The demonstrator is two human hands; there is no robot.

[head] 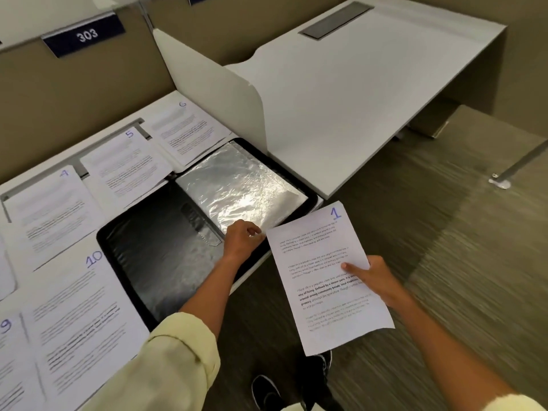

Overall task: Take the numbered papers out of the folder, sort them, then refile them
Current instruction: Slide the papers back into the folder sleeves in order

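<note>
Sheets 9, 10 and 4 lie on the desk, left of the open black folder. Left hand curls, pinching the plastic sleeve by its near edge. Right hand grips sheet 1, thumb on top, just beside the folder.

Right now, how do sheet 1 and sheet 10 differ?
Sheet 1 is held off the desk by the right hand, out over the floor; sheet 10 lies flat on the desk, untouched. Sheet 1 sits right of the open folder, sheet 10 left of it. Both are white printed pages with a blue handwritten number in the top right corner.
</note>
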